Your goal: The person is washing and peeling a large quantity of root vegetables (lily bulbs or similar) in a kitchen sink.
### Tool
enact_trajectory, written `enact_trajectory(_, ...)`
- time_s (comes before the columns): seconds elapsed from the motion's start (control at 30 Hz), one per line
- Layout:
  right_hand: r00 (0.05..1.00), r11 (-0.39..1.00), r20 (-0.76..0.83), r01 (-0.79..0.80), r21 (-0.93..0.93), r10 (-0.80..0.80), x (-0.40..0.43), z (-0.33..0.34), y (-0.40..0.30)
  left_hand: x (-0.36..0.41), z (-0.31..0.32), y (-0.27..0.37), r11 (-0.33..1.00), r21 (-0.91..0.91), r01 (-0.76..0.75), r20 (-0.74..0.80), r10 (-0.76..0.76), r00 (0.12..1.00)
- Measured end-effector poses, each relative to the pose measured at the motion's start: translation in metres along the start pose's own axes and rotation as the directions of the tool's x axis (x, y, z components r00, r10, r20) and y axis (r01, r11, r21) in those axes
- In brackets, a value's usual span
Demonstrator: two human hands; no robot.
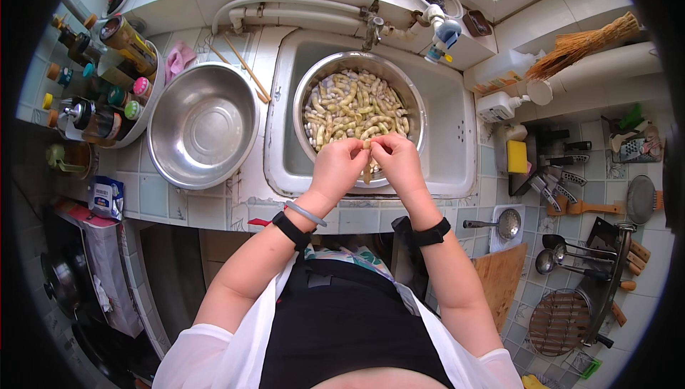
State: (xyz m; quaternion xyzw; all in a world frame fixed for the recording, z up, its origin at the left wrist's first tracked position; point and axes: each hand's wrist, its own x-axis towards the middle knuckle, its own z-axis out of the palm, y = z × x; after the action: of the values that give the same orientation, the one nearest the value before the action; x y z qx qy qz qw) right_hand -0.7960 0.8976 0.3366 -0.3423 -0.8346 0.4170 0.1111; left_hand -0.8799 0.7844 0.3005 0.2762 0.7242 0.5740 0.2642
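Note:
Between my two hands is a yellowish bean pod [367, 174], pinched near its upper end and hanging down. My left hand [337, 167] has thumb and forefinger on its left side, and my right hand [397, 160] grips it from the right. Both hands are over the near rim of a round stainless steel basin [415, 89]. Many bean pods [350, 102] fill that basin, pale green to yellow-brown, with loose pale beans among them. The basin stands in a white ceramic sink [449, 137]. To the left, a second steel basin [206, 121] on the tiled counter holds nothing.
A tap [372, 27] and a blue-and-white water fitting [445, 35] overhang the sink's back edge. Chopsticks [243, 68] lie behind the left basin, beside a tub of bottles [152, 102]. A straw brush [583, 46], white jugs [497, 106] and hanging ladles [546, 260] are at right.

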Motion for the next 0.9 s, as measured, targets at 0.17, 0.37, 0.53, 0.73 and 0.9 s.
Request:
enact_trajectory(0.17,0.997,0.998,0.037,0.064,0.024,-0.065,-0.003,-0.002,0.000,0.006,-0.003,-0.012,0.988,-0.119,0.098,0.088,-0.088,0.992)
enact_trajectory(0.37,0.999,0.996,-0.007,0.052,-0.069,-0.053,-0.006,0.002,-0.005,0.002,-0.001,-0.005,0.995,-0.075,0.059,0.050,-0.056,0.997)
enact_trajectory(0.53,0.996,0.998,-0.087,0.005,-0.055,-0.010,-0.005,0.008,-0.011,0.002,0.004,-0.002,1.000,-0.002,-0.008,-0.081,0.007,0.997)
enact_trajectory(0.73,0.993,1.000,-0.115,0.010,0.021,-0.007,-0.001,0.013,-0.007,0.002,0.003,0.005,1.000,0.003,-0.010,-0.108,0.010,0.994)
enact_trajectory(0.9,0.992,0.991,-0.109,-0.052,0.126,0.066,-0.001,0.016,0.007,0.001,0.004,0.001,0.990,0.102,-0.099,-0.103,0.110,0.989)
